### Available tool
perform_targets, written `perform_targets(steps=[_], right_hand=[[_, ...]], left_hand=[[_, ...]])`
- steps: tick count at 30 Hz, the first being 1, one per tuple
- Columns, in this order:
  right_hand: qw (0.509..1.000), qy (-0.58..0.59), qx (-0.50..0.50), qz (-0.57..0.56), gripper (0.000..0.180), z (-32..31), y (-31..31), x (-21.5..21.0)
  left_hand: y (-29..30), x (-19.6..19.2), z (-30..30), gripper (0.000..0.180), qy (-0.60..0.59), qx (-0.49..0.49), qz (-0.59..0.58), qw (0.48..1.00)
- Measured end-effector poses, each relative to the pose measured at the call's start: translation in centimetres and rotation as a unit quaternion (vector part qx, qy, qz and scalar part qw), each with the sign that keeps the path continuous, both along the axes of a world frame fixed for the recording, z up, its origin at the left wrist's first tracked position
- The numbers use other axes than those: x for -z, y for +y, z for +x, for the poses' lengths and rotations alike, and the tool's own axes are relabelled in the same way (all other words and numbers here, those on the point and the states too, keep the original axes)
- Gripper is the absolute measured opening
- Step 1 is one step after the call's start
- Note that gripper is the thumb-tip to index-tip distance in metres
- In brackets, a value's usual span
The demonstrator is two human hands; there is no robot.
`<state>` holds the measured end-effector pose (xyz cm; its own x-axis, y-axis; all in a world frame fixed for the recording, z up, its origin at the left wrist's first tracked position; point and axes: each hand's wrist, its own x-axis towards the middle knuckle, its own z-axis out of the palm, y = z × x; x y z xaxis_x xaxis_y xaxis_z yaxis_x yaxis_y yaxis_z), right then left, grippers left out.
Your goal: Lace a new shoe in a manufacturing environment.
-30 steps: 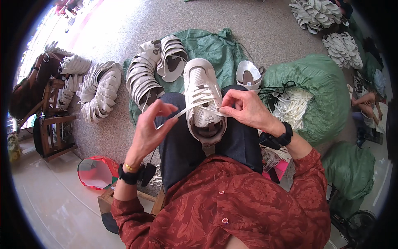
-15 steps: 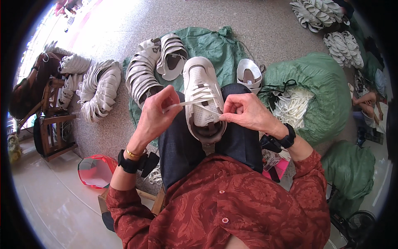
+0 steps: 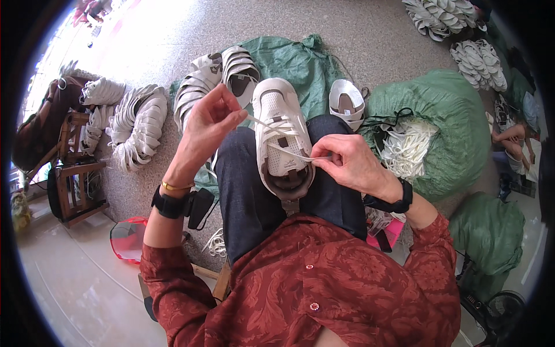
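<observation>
The off-white low-cut sneaker with mesh panels and brown-grey trim (image 3: 280,107) lies at the centre of the frame, toe toward the upper edge, heel opening toward the lower edge, between the knees of dark blue trousers (image 3: 248,196). A flat white shoelace (image 3: 298,154) crosses its tongue. The left hand (image 3: 209,118), left of the sneaker, has thumb and forefinger clamped on one lace section, drawn up to the left. The right hand (image 3: 350,163), right of the sneaker, has thumb and forefinger clamped on the other section, close to the tongue. Both sections are extended.

Above the left hand stands a curved row of nested off-white shoe uppers (image 3: 196,87). Behind the toe, a flattened green woven sack (image 3: 295,61) covers part of the floor. Right of the toe sits a single white shoe upper with brown lining (image 3: 347,103). At right of centre, a bulging green woven sack (image 3: 454,130) opens on a heap of loose white laces (image 3: 410,147). At left stand a ring of nested off-white uppers (image 3: 137,128) and a brown wooden chair (image 3: 81,170)
</observation>
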<state>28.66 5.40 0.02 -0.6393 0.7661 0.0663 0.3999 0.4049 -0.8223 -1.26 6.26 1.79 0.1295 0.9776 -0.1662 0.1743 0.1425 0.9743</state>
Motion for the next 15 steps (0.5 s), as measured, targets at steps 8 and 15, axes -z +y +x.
perform_targets(steps=[8, 15], right_hand=[[0.966, -0.051, -0.010, 0.252, 0.016, 0.1, 0.0, -1.8], [0.927, -0.035, -0.013, 0.373, 0.023, -0.1, 0.9, -2.4]], left_hand=[[2.3, 3.8, -0.2, 0.012, 0.168, 0.009, 0.158, 0.973], [0.5, 1.4, 3.8, 0.013, 0.053, 0.164, 0.142, 0.975]])
